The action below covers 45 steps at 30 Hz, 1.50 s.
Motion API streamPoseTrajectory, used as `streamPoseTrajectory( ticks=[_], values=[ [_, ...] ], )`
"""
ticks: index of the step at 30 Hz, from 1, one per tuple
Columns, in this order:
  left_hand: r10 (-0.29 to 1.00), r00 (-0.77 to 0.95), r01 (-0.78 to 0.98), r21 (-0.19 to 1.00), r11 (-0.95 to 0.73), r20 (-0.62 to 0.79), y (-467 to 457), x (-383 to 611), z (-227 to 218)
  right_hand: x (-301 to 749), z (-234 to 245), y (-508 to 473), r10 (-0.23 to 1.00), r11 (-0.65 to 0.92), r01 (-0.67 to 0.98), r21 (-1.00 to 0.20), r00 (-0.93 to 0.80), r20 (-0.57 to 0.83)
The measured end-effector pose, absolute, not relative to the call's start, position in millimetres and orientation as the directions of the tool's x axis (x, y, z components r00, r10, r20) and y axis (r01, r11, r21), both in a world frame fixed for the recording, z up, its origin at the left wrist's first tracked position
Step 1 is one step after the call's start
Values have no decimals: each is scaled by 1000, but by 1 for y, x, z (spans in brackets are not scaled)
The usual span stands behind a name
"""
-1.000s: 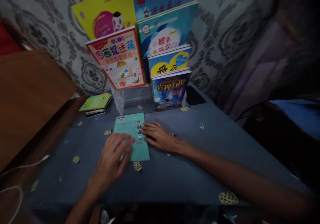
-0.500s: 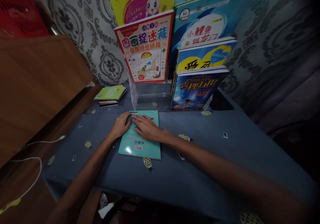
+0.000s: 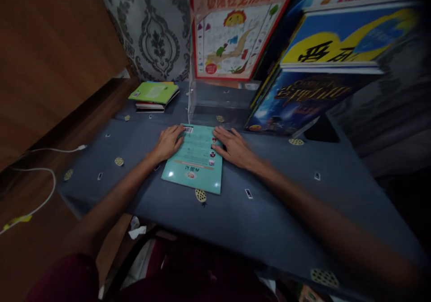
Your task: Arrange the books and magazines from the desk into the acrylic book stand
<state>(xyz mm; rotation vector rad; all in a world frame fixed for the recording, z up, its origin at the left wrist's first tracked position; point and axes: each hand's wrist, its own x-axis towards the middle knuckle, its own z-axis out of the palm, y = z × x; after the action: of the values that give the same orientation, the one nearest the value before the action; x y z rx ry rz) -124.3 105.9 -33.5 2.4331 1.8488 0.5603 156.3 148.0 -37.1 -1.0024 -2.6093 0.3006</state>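
A thin teal booklet [image 3: 194, 163] lies flat on the blue-grey tablecloth [image 3: 276, 203], its back cover up. My left hand [image 3: 167, 143] rests on its far left corner, fingers bent over the edge near the barcode. At the booklet's far right edge lies my right hand [image 3: 235, 148], fingers stretched out flat and touching the cover. Just beyond the booklet stands a clear acrylic book stand [image 3: 215, 102].
Picture books stand upright in the stand: a red-bordered one [image 3: 232, 37], a dark blue one [image 3: 303, 102], a blue-and-yellow one [image 3: 340, 41]. A small pile with a green book [image 3: 154, 93] lies at far left. A white cable [image 3: 40, 176] trails on the wooden surface at left.
The view has come closer and lower. My right hand slid from the middle of the booklet to its right edge; my left hand stays at the far left corner.
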Motion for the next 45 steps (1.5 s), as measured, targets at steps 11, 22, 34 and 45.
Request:
streamPoseTrajectory(
  ticks=[11, 22, 34, 45],
  values=[
    [932, 249, 922, 230, -311, 262, 106, -127, -36, 75, -17, 61, 342, 925, 287, -250, -915, 216],
    [934, 235, 915, 264, -306, 268, 106, -128, -38, 115, -28, 49, 461, 862, 366, -351, -854, 241],
    [941, 227, 930, 231, -286, 252, 98, -122, -33, 150, -30, 110, 699, 702, 632, -330, -699, 149],
    [930, 231, 929, 221, -298, 286, 33, -94, -42, 196, -22, 26, 535, 823, 446, -353, -817, 215]
  ],
)
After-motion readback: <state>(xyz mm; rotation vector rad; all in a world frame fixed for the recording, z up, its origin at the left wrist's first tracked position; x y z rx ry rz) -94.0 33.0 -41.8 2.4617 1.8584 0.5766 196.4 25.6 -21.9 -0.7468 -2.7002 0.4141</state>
